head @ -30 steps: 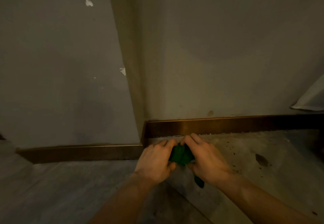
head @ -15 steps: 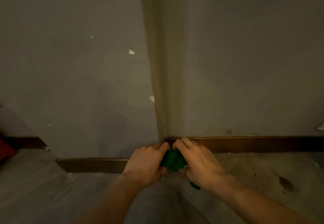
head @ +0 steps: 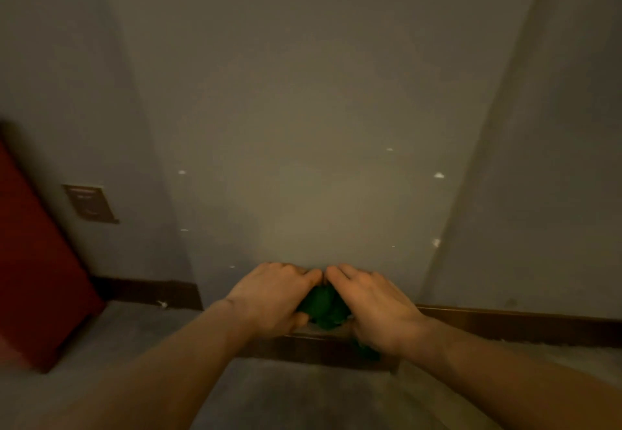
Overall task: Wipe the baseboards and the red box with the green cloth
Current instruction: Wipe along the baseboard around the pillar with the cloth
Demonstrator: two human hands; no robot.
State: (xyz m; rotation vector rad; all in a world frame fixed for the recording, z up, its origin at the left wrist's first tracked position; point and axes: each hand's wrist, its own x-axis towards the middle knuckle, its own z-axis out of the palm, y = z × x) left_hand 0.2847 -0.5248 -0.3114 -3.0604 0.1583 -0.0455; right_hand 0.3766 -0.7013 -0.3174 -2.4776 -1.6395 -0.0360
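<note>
The green cloth (head: 324,308) is bunched between both hands, low at the foot of a projecting wall section. My left hand (head: 272,298) grips its left side and my right hand (head: 373,308) its right, fingertips meeting above it against the wall. A dark brown baseboard (head: 303,350) runs just under the hands; more of this baseboard continues at the right (head: 521,325) and in the left recess (head: 148,290). The red box (head: 37,261) stands on the floor at the far left, partly cut off by the frame edge.
A grey wall (head: 303,126) fills most of the view, with small chipped white spots. A small metal plate (head: 89,205) is fixed to the recessed wall next to the red box. Grey floor (head: 296,396) lies below my arms.
The view has swung left: the wall corner moved to the right and the red box came into sight. Both hands stayed together on the cloth, moving left along the baseboard.
</note>
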